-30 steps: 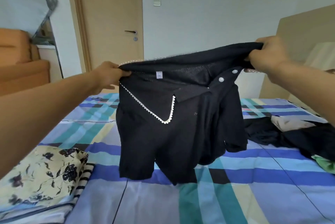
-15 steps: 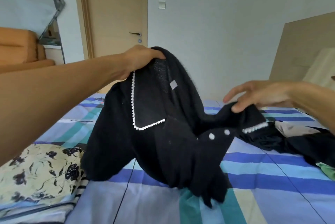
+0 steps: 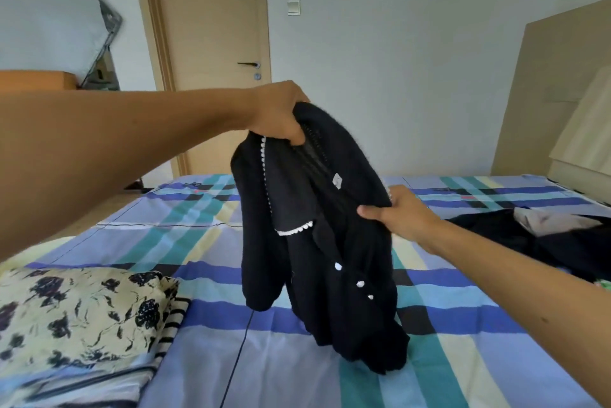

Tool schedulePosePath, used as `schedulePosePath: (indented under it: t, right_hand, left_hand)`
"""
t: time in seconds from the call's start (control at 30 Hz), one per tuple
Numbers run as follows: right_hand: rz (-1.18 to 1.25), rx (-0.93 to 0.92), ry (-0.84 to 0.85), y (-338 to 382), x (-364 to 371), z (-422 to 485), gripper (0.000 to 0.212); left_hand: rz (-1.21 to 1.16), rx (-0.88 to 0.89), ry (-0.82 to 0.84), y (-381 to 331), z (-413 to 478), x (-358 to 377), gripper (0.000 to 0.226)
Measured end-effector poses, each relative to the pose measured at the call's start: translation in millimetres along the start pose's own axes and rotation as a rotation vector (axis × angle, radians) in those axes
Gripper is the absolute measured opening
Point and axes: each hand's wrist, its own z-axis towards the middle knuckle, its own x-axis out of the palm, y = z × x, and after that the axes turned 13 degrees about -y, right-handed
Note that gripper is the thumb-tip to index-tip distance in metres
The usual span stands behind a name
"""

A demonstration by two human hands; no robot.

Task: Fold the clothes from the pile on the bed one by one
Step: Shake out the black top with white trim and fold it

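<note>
A black cardigan (image 3: pixel 317 242) of soft, fuzzy knit is being held up in the centre of the frame, above the bed (image 3: pixel 198 219); whether its lowest folds are touching the sheet cannot be told. Its collar is being outlined by a white scalloped trim, round white buttons are being shown down the front, and a small pale label is being exposed inside the neck. The cloth is hanging bunched and creased, narrow at the top and wider and limp below.

The left hand (image 3: pixel 277 113), reaching in from the left edge on an outstretched arm, is being kept clenched round the garment's highest point. The right hand (image 3: pixel 400 216), entering from the lower right, is being closed on the garment's right edge lower down, with the thumb on the near side and the fingers hidden behind the knit.

The bed is being covered by a smooth sheet checked in blue, teal and cream. At the lower left a folded floral cloth (image 3: pixel 76 315) is lying on a striped one (image 3: pixel 172 318). At the right edge the dark, crumpled pile (image 3: pixel 562 249) is resting on the sheet.
</note>
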Motion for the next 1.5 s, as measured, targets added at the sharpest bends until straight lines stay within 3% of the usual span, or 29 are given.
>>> schedulePosePath:
  t: [0.07, 0.13, 0.2, 0.37, 0.47, 0.6, 0.73, 0.83, 0.9, 1.0, 1.07, 1.2, 1.3, 1.5]
  right_hand:
    - [-0.095, -0.083, -0.154, 0, -27, 14, 0.011]
    - [-0.241, -0.183, -0.32, 9, -59, 27, 0.037]
    - [-0.359, -0.253, -0.441, 24, -89, 36, 0.047]
    - [-0.553, -0.337, -0.597, 55, -135, 54, 0.019]
    - [-0.516, -0.227, -0.598, 68, -147, 57, 0.015]
    - [-0.177, 0.168, -0.445, 76, -141, 50, 0.011]
    - [0.0, 0.278, -0.434, 68, -134, 48, 0.021]
    - [0.122, 0.241, -0.364, 62, -137, 51, 0.031]
    - [0.12, 0.212, -0.243, 62, -145, 49, 0.03]
    - [-0.019, 0.173, 0.035, 61, -161, 39, 0.034]
    - [-0.224, 0.121, 0.092, 55, -165, 37, 0.043]
    - [-0.442, 0.055, -0.116, 44, -161, 40, 0.026]
    - [-0.381, 0.03, -0.247, 39, -163, 45, 0.014]
    - [0.013, -0.056, -0.326, 55, -174, 47, 0.027]
  left_hand:
    - [0.189, 0.047, -0.006, 20, -1, -6, 0.014]
    - [0.285, 0.028, -0.026, 40, -3, -7, 0.013]
    - [0.247, -0.017, -0.092, 56, -3, -4, 0.012]
    - [0.051, -0.171, -0.259, 74, -3, 2, 0.013]
    - [-0.192, -0.352, -0.311, 65, -6, 12, 0.013]
    - [-0.78, -0.489, -0.318, 43, -11, 23, 0.035]
    - [-0.969, -0.496, -0.331, 29, -15, 26, 0.031]
    - [-0.956, -0.397, -0.265, 30, -16, 20, 0.032]
    - [-0.934, -0.31, -0.084, 39, -19, 11, 0.038]
    - [-0.582, -0.211, 0.13, 55, -22, 4, 0.026]
    - [-0.386, -0.184, 0.105, 60, -24, 5, 0.009]
    - [-0.378, -0.184, -0.069, 64, -25, 11, 0.004]
    - [-0.393, -0.149, -0.207, 65, -24, 12, 0.01]
    - [-0.479, -0.123, -0.397, 59, -24, -2, 0.015]
